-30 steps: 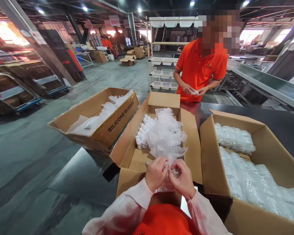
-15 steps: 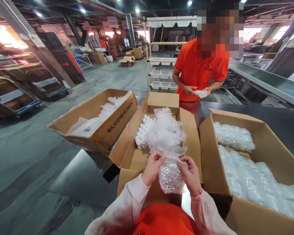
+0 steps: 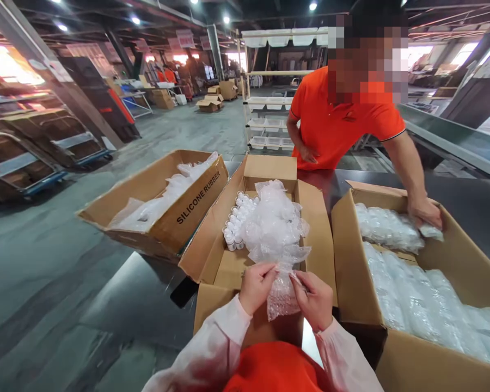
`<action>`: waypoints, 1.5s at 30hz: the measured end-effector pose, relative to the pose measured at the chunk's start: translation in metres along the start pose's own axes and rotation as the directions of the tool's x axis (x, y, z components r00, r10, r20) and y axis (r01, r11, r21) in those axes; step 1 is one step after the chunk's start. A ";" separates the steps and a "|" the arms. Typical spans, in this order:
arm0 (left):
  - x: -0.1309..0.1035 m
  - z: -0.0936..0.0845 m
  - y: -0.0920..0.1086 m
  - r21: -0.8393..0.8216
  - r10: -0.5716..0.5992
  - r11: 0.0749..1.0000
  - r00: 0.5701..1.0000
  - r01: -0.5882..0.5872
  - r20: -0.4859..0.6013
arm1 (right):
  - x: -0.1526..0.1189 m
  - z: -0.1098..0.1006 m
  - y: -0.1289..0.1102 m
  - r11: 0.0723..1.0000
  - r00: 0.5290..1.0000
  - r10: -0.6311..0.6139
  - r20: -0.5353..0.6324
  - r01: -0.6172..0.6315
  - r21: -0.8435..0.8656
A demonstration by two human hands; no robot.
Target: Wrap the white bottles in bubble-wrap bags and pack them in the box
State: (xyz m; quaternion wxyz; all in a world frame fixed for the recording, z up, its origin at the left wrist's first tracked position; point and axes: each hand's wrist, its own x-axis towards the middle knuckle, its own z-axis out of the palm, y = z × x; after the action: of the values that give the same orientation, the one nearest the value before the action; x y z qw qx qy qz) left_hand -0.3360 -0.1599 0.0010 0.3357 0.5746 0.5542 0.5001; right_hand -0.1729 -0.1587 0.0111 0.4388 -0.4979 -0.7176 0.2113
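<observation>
A clear bubble wrap bag (image 3: 283,296) hangs between my two hands over the near flap of the middle cardboard box (image 3: 224,269). My left hand (image 3: 259,286) pinches its upper left edge between thumb and fingers. At the upper right edge, my right hand (image 3: 313,296) pinches it the same way. Just beyond my hands lies a heap of bubble wrap bags (image 3: 275,218) inside the middle box. Small white-capped bottles (image 3: 239,220) stand in rows to the left of that heap.
On the right, an open carton (image 3: 357,272) holds rows of bubble-wrapped packs (image 3: 412,299). A co-worker's hand (image 3: 424,212) reaches into it with a wrapped pack. At left is a "SILICONE RUBBER" carton (image 3: 200,198) with more bubble wrap. A dark flat object (image 3: 183,291) lies beside the middle box.
My hands have drawn closer together along the bag's top, and the bag looks narrower. The co-worker's arm has moved from in front of the body into the right carton with a wrapped pack.
</observation>
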 end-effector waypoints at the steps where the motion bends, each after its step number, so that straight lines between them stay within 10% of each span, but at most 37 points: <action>1: 0.002 -0.002 0.000 -0.118 -0.113 0.986 0.993 0.116 0.034 | 0.000 -0.001 0.001 0.997 0.998 0.055 0.002 -0.055 0.053; 4: 0.006 -0.009 0.001 -0.491 -0.416 0.726 0.876 0.481 0.242 | -0.001 -0.003 0.006 0.924 0.958 0.283 0.049 -0.286 0.255; 7: 0.006 -0.011 0.005 -0.649 -0.453 0.526 0.827 0.550 0.334 | 0.000 -0.005 0.012 0.843 0.922 0.370 0.110 -0.383 0.377; 14: 0.003 -0.007 -0.003 -0.571 -0.359 0.722 0.917 0.390 0.173 | 0.008 -0.012 0.018 0.754 0.903 0.388 0.182 -0.425 0.502; 21: 0.005 -0.018 0.000 -0.545 -0.368 0.729 0.909 0.413 0.197 | 0.021 -0.022 0.017 0.928 0.952 0.295 0.083 -0.306 0.213; 27: 0.004 -0.016 0.006 -0.535 -0.361 0.697 0.878 0.478 0.313 | 0.043 -0.019 0.020 0.935 0.879 0.227 0.420 -0.317 0.157; 30: 0.004 -0.015 0.001 -0.573 -0.311 0.720 0.920 0.391 0.236 | 0.046 -0.015 0.029 0.908 0.857 0.247 0.453 -0.368 0.201; 35: -0.003 -0.013 -0.010 -0.399 -0.151 0.910 0.987 0.116 -0.058 | 0.029 -0.016 0.028 0.868 0.886 0.446 0.131 -0.463 0.179; 40: -0.025 0.011 -0.011 -0.069 0.055 0.995 0.978 -0.069 -0.199 | 0.004 -0.012 -0.008 0.599 0.598 0.474 0.647 -0.757 0.261; 43: -0.037 0.023 -0.004 0.013 0.281 0.960 0.960 -0.281 -0.015 | 0.003 -0.007 -0.016 0.542 0.699 0.500 0.510 -0.713 0.445; 45: -0.036 0.020 0.000 -0.045 0.464 0.884 0.864 -0.465 0.195 | 0.007 -0.010 -0.008 0.609 0.756 0.538 0.373 -0.654 0.449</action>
State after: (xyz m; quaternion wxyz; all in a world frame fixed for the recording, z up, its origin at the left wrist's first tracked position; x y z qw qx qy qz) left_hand -0.3132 -0.1910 -0.0120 0.2583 0.7389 0.3640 0.5047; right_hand -0.1694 -0.1570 0.0248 0.3926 -0.5353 -0.4560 0.5928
